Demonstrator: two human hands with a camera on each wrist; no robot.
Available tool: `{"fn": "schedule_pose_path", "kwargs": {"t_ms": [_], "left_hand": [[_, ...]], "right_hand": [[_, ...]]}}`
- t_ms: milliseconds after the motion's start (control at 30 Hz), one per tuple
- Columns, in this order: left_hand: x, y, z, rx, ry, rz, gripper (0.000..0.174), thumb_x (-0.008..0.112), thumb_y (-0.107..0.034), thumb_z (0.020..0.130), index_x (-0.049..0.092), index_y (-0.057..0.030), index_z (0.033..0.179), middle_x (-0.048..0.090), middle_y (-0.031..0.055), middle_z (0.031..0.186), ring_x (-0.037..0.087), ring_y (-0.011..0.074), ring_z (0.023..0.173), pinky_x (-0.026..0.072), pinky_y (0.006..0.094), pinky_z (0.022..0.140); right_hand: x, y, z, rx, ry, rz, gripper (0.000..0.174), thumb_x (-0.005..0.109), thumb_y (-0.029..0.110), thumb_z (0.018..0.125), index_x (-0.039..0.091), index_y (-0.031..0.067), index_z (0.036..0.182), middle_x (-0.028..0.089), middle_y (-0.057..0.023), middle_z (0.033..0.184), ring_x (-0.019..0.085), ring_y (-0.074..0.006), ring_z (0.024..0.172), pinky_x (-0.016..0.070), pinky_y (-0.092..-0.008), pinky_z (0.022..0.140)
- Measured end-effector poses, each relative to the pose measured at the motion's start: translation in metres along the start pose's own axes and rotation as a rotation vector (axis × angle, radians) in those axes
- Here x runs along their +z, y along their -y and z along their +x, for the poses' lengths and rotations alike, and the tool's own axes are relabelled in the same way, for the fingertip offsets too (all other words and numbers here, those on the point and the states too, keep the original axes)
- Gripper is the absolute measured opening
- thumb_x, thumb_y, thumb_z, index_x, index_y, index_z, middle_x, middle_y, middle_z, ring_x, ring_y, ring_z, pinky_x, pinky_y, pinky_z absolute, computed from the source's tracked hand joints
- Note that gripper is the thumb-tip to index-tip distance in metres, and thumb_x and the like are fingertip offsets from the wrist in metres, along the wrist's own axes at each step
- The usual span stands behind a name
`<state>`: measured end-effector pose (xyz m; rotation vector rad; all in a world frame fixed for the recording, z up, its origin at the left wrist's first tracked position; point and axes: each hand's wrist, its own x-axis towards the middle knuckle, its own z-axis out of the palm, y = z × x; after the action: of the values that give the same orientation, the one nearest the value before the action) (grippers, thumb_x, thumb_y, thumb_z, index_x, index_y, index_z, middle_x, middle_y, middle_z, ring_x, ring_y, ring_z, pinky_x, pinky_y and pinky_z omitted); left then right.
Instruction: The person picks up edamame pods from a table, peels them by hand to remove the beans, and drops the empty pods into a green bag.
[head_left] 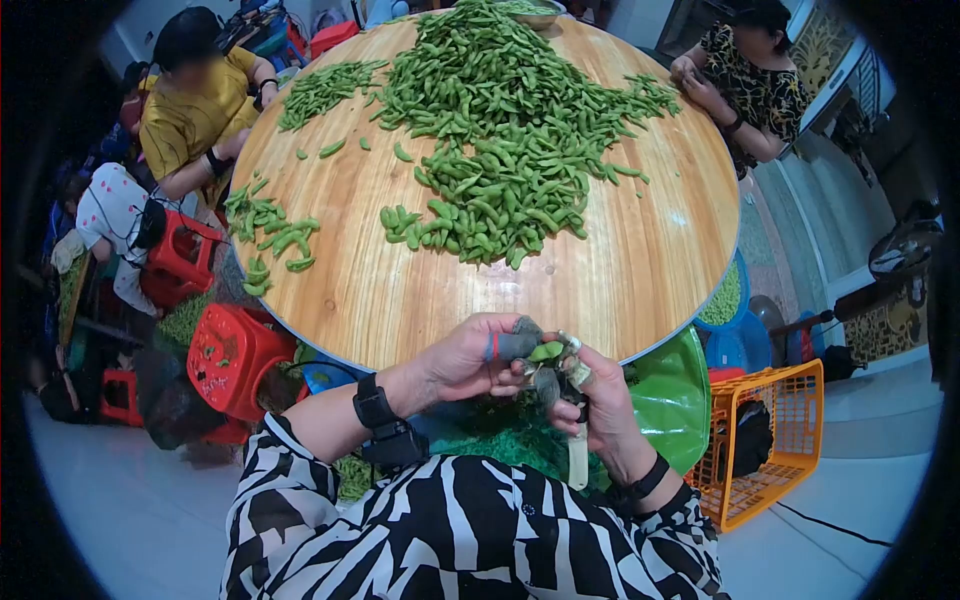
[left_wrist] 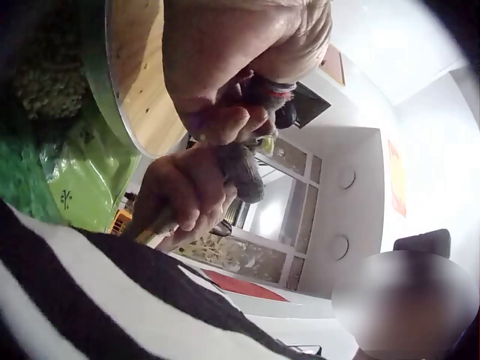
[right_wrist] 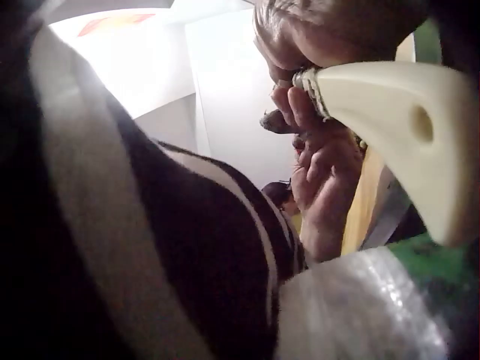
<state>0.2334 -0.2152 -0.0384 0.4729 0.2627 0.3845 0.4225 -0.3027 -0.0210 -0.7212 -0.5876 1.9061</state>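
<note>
Both hands meet above the lap at the table's near edge. The left hand (head_left: 478, 358), with grey coverings on its finger and thumb, pinches a green pod (head_left: 546, 351). In the right hand (head_left: 604, 405) is a pale-handled tool (head_left: 578, 458), its cream handle (right_wrist: 397, 112) large in the right wrist view. The tool's working end is hidden among the fingers. In the left wrist view the right hand (left_wrist: 180, 191) curls close below the left hand (left_wrist: 232, 67). A large heap of green pods (head_left: 500, 150) lies on the round wooden table (head_left: 330, 310).
Two people sit across the table, one in a yellow top (head_left: 190, 115), one in a patterned top (head_left: 755, 100). Red stools (head_left: 228, 360) stand at left. A green bag (head_left: 675, 400) and an orange crate (head_left: 815, 420) are at right. Smaller pod piles (head_left: 325, 90) lie on the table.
</note>
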Motion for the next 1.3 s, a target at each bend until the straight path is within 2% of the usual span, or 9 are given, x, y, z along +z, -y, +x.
{"fn": "schedule_pose_path", "kwargs": {"t_ms": [100,133,233,367,500,700,867,1167,1300], "left_hand": [[0.008,-0.01,-0.001,0.234,-0.2,0.804,0.021,0.057,-0.015,0.093,0.06,-0.0019,0.109,0.058,0.0,0.075,0.053,0.0097,0.063,0.0426,0.0276,0.055],[0.012,-0.014,-0.002,0.233,-0.201,0.804,0.021,0.057,-0.015,0.093,0.06,-0.0019,0.109,0.058,0.0,0.075,0.053,0.0097,0.063,0.0426,0.0276,0.055],[0.024,-0.025,-0.009,0.802,-0.049,1.779,0.02,0.067,-0.007,0.077,0.06,-0.0006,0.095,0.053,0.0073,0.073,0.055,0.0224,0.063,0.0471,0.0337,0.057],[0.033,-0.019,-0.008,0.995,-0.093,2.085,0.023,0.07,-0.011,0.072,0.061,0.0006,0.091,0.053,0.0117,0.069,0.055,0.0273,0.057,0.0426,0.0357,0.049],[0.022,-0.011,-0.005,1.035,-0.12,2.091,0.024,0.07,-0.009,0.072,0.062,0.0005,0.093,0.053,0.0112,0.067,0.055,0.0282,0.056,0.0439,0.0347,0.05],[0.02,-0.001,0.004,0.794,-0.25,1.367,0.02,0.065,-0.01,0.083,0.064,0.0004,0.1,0.061,0.0092,0.071,0.058,0.0173,0.058,0.0455,0.0302,0.052],[0.021,-0.014,-0.004,0.012,-0.357,0.539,0.02,0.057,-0.016,0.092,0.064,0.0001,0.102,0.063,0.0004,0.078,0.058,0.0063,0.069,0.0454,0.0215,0.06],[0.029,-0.002,-0.008,0.171,-0.232,1.156,0.019,0.059,-0.008,0.089,0.061,0.0007,0.106,0.063,0.0015,0.088,0.056,0.0061,0.083,0.0475,0.0233,0.072],[0.021,0.002,-0.006,0.124,-0.243,1.028,0.019,0.059,-0.008,0.089,0.061,0.0009,0.106,0.063,0.001,0.088,0.056,0.0064,0.082,0.0471,0.0236,0.072]], "right_hand": [[-0.002,0.0,0.004,0.0,-0.047,0.102,0.039,0.045,0.016,0.097,0.043,0.0033,0.133,0.057,-0.0123,0.081,0.045,-0.0084,0.049,0.0372,-0.0186,0.038],[-0.003,0.0,0.005,0.009,-0.025,0.133,0.039,0.045,0.016,0.097,0.042,0.004,0.134,0.057,-0.0128,0.082,0.045,-0.009,0.049,0.0376,-0.0187,0.038],[-0.008,-0.004,0.005,0.032,0.001,0.173,0.04,0.045,0.015,0.096,0.041,0.0049,0.135,0.057,-0.0131,0.083,0.047,-0.0098,0.05,0.0382,-0.019,0.037],[-0.005,-0.005,0.006,0.08,-0.025,0.251,0.04,0.046,0.015,0.096,0.041,0.0052,0.134,0.059,-0.0123,0.085,0.048,-0.0108,0.05,0.0388,-0.0193,0.037],[-0.004,-0.007,0.005,0.061,-0.054,0.218,0.04,0.046,0.013,0.096,0.041,0.0048,0.135,0.06,-0.0119,0.087,0.05,-0.0116,0.051,0.0392,-0.0193,0.037],[0.007,-0.003,0.004,-0.075,-0.153,-0.007,0.038,0.048,0.011,0.094,0.047,0.0019,0.132,0.061,-0.0113,0.087,0.053,-0.0122,0.051,0.0394,-0.0195,0.038],[0.001,-0.001,0.003,-0.137,-0.214,-0.338,0.033,0.051,0.008,0.092,0.053,-0.0012,0.124,0.061,-0.0065,0.076,0.053,-0.0086,0.05,0.0381,-0.0191,0.04],[-0.003,-0.004,0.008,-0.376,-0.333,-0.781,0.013,0.058,0.002,0.083,0.055,-0.0004,0.095,0.054,0.0019,0.071,0.045,-0.005,0.055,0.039,-0.0212,0.049],[-0.008,0.0,0.005,-0.412,-0.356,-0.937,0.015,0.058,0.001,0.08,0.055,-0.0009,0.094,0.053,0.0,0.07,0.044,-0.0058,0.057,0.0398,-0.0223,0.052]]}}
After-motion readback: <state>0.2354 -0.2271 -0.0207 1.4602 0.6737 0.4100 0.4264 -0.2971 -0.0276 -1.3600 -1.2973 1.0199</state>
